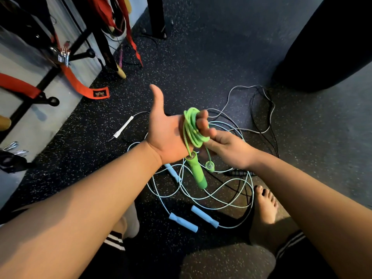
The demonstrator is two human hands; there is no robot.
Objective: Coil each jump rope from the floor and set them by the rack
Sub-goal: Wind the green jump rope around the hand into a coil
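Observation:
A green jump rope (192, 127) is wound in loops around the fingers of my left hand (169, 133), whose thumb sticks up and fingers curl over the coil. One green handle (196, 171) hangs below my left palm. My right hand (227, 148) pinches the rope near the coil, and the second green handle's end (210, 165) dangles under it. On the floor beneath lie tangled pale blue ropes (201, 196) with blue handles (182, 222), a white-handled rope (123, 126) and thin black and grey ropes (261, 109).
A wall rack (66, 55) with red straps and black bars stands at the upper left. A black post base (156, 23) is at the top middle, a dark punching bag (330, 41) at the upper right. My bare foot (263, 206) rests by the ropes.

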